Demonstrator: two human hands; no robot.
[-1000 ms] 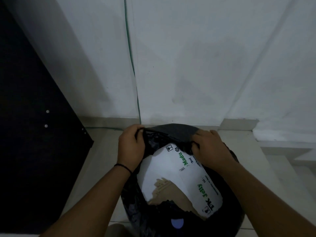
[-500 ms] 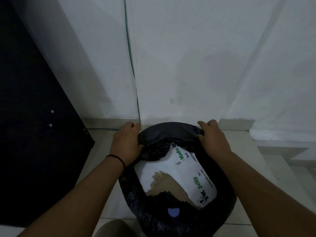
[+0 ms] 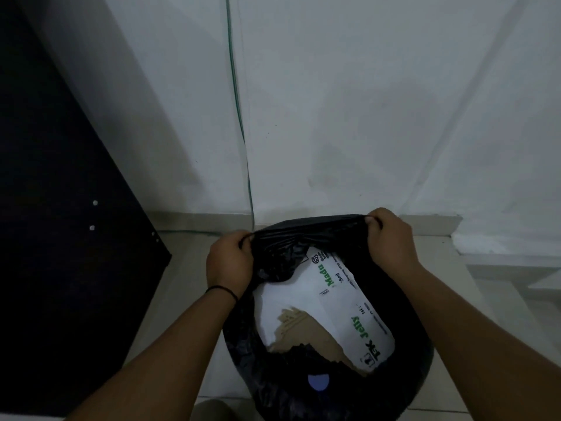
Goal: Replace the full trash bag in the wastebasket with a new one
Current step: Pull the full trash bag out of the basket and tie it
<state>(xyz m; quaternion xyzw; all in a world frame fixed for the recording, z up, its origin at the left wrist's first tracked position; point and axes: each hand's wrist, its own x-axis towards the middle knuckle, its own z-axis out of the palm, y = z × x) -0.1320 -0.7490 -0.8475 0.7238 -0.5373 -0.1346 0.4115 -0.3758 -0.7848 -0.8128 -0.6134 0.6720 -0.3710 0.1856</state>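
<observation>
A black trash bag (image 3: 303, 241) lines a round wastebasket on the floor below me; the basket itself is hidden under the plastic. Inside lies a white carton (image 3: 343, 302) with green print and a torn brown patch. My left hand (image 3: 229, 262) pinches the bag's far-left rim. My right hand (image 3: 390, 235) pinches the far-right rim. The plastic is pulled taut between both hands, lifted off the far edge.
A white wall (image 3: 364, 117) stands just behind the basket, with a thin green cable (image 3: 239, 126) running down it. A dark cabinet panel (image 3: 60, 208) is close on the left. A raised tile step (image 3: 501, 268) lies to the right. A small pale disc (image 3: 318, 381) sits on the near plastic.
Both hands went from resting flat on the rim's far sides to pinching the plastic. The far edge of the bag is now gathered and stretched between them.
</observation>
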